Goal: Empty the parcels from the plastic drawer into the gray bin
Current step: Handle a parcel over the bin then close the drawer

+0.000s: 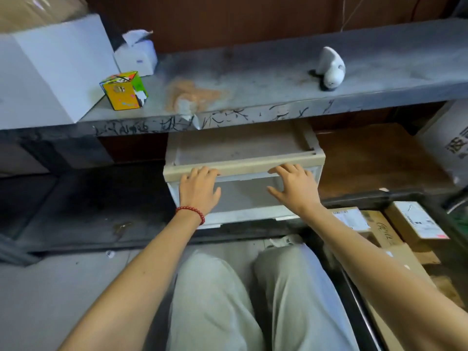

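Both hands [198, 191] [295, 187] — on drawer [243, 168] rim

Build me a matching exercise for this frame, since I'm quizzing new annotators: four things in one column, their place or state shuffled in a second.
Things:
1. plastic drawer
2. parcels
3. colourful cube box
4. left hand

Places or states:
A. on the gray shelf, beside the white box
B. resting on the drawer's front, red bracelet at the wrist
C. lying in the gray bin, lower right
D. pulled out from under the shelf, nothing visible inside

Pairs: 1-D, 2-C, 3-A, 4-B.
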Tool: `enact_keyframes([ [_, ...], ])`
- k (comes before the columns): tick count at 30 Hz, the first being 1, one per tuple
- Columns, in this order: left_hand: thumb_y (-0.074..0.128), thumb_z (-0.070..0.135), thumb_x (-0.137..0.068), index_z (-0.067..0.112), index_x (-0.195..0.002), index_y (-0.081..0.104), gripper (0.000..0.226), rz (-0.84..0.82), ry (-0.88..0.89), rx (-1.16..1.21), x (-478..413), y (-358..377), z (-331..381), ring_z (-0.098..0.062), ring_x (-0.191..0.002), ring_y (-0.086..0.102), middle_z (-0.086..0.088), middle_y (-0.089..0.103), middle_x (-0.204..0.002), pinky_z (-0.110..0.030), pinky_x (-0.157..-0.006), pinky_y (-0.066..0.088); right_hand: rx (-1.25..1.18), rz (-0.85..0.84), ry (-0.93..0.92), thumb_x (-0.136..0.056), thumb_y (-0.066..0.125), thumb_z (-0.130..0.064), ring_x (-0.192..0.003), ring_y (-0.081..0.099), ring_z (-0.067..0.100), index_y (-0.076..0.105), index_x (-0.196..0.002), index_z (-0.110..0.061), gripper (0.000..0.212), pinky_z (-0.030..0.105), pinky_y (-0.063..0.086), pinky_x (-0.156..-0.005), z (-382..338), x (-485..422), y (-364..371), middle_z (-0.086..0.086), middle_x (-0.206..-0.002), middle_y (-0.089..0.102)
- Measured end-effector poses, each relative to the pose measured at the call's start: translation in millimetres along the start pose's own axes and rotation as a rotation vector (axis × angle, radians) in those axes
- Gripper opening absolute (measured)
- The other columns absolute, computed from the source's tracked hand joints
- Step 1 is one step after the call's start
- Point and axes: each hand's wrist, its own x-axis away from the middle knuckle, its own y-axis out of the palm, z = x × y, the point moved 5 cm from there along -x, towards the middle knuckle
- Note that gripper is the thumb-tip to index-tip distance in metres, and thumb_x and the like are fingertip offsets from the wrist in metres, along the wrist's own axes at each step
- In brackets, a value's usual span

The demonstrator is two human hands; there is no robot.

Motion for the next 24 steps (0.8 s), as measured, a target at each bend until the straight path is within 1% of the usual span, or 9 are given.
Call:
enact_keyframes([
  [3,0.055,0.035,-0.090,0.026,-0.123,0.054,0.034,0.038,-0.024,0.029,-4.8,10.9,-3.8,-0.021,-0.114,0.047,0.004,0.053,-0.123,-0.034,-0.088,0.037,0.011,0.029,-0.015,-0.087,0.065,-0.040,-0.117,0.050,0.023,0.057,-0.125,-0.024,0.042,0.036,0.040,-0.092,-6.2,-18.6,9.1,0.000,-0.127,0.056],
  [6,0.059,0.034,-0.087,0.024,-0.118,0.057,0.032,0.073,-0.028,0.073,-10.5,22.5,0.0,-0.022,-0.109,0.049,0.003,0.055,-0.116,-0.034,-0.083,0.038,0.009,0.058,-0.018,-0.083,0.070,-0.037,-0.113,0.052,0.025,0.060,-0.120,-0.023,0.041,0.037,0.042,-0.089,-9.7,-30.0,20.4,0.001,-0.122,0.059],
  [9,0.068,0.031,-0.080,0.021,-0.108,0.061,0.030,0.128,-0.036,0.102,-13.7,34.9,3.7,-0.025,-0.097,0.055,0.000,0.059,-0.103,-0.036,-0.074,0.039,-0.007,0.092,-0.002,-0.079,0.074,-0.032,-0.109,0.053,0.027,0.062,-0.116,-0.021,0.040,0.038,0.042,-0.084,-11.8,-34.9,33.6,0.002,-0.117,0.059],
  [12,0.076,0.029,-0.073,0.023,-0.101,0.064,0.032,0.195,-0.016,0.106,-14.3,46.8,3.3,-0.024,-0.088,0.057,0.002,0.060,-0.095,-0.034,-0.067,0.040,-0.020,0.175,0.016,-0.075,0.077,-0.028,-0.102,0.055,0.029,0.065,-0.111,-0.020,0.038,0.037,0.043,-0.079,-12.6,-30.1,51.3,0.004,-0.112,0.060],
  [16,0.076,0.026,-0.070,0.025,-0.094,0.066,0.026,0.317,0.023,0.092,-18.3,51.3,-2.0,-0.023,-0.081,0.057,0.005,0.061,-0.088,-0.032,-0.066,0.040,0.022,0.279,0.065,-0.074,0.079,-0.026,-0.101,0.056,0.029,0.065,-0.110,-0.020,0.039,0.037,0.044,-0.080,-10.8,-22.1,73.3,0.004,-0.112,0.062],
  [20,0.073,0.024,-0.072,0.027,-0.087,0.067,0.016,0.409,0.022,0.093,-23.0,54.4,-5.3,-0.021,-0.079,0.056,0.008,0.061,-0.083,-0.030,-0.068,0.035,0.137,0.410,0.052,-0.080,0.074,-0.030,-0.094,0.056,0.025,0.067,-0.102,-0.024,0.024,0.034,0.033,-0.083,-5.6,-29.9,75.6,-0.001,-0.104,0.064],
  [22,0.074,0.024,-0.072,0.027,-0.083,0.067,0.014,0.446,0.010,0.099,-25.0,56.0,-5.4,-0.020,-0.077,0.055,0.008,0.061,-0.081,-0.029,-0.067,0.033,0.147,0.474,0.050,-0.081,0.073,-0.032,-0.089,0.055,0.023,0.067,-0.097,-0.026,0.019,0.033,0.032,-0.082,-4.9,-33.3,76.2,-0.003,-0.098,0.065],
  [24,0.074,0.023,-0.071,0.026,-0.081,0.067,0.013,0.470,-0.001,0.110,-26.8,56.8,-5.6,-0.021,-0.076,0.054,0.007,0.060,-0.080,-0.030,-0.066,0.034,0.148,0.527,0.055,-0.082,0.071,-0.033,-0.086,0.054,0.022,0.068,-0.094,-0.026,0.014,0.034,0.033,-0.081,-6.3,-35.4,76.2,-0.004,-0.094,0.065],
])
